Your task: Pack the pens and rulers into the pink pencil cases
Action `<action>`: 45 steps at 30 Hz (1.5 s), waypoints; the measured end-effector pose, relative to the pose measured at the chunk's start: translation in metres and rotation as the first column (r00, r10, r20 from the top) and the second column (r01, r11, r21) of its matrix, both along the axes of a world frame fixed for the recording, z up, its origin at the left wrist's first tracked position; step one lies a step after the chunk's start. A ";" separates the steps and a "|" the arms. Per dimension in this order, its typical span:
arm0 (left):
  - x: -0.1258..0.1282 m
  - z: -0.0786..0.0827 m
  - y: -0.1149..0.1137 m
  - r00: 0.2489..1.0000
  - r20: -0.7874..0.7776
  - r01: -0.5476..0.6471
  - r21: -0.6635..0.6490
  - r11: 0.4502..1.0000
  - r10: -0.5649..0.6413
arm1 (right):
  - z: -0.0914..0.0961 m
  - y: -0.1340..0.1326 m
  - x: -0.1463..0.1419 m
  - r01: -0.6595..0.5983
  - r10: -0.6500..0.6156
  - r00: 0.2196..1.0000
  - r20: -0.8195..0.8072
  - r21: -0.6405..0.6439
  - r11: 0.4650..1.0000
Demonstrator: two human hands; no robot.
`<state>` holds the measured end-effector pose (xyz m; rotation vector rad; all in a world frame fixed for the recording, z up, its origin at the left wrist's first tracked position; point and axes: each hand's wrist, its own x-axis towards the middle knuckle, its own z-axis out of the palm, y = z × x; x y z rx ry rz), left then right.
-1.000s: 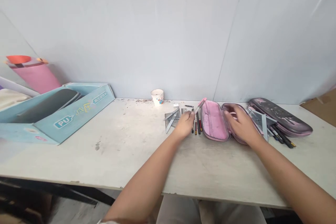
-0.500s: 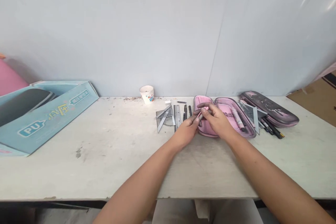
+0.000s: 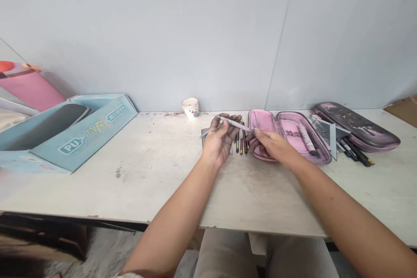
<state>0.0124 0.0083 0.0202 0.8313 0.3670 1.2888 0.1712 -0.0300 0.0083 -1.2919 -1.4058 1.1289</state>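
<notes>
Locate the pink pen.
In the head view, the pink pen spans from the left hand to the right hand, just over the near end of the open pink pencil case.

Glossy pink plastic on the barrel of the pen (image 3: 236,124); soft, matt pink cloth lining the pencil case (image 3: 288,132); smooth, faintly shiny dark shell on the second case (image 3: 355,127) at far right; thin white paper cup (image 3: 190,108); rough, scuffed, matt tabletop (image 3: 156,186); matt printed cardboard box (image 3: 97,139) at left.
</notes>
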 end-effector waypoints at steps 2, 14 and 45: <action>-0.001 -0.002 0.002 0.996 -0.072 -0.047 -0.033 0.998 0.044 | -0.002 -0.001 -0.001 -0.032 0.031 0.998 0.047 0.028 0.999; 0.004 -0.017 0.006 0.941 -0.334 -0.086 -0.071 0.994 0.058 | -0.010 0.009 0.017 0.114 -0.113 0.993 -0.019 0.236 0.965; -0.009 -0.022 0.027 0.944 -0.225 -0.289 -0.213 0.933 0.241 | 0.010 0.040 -0.040 -0.249 -0.197 0.334 0.922 0.288 0.925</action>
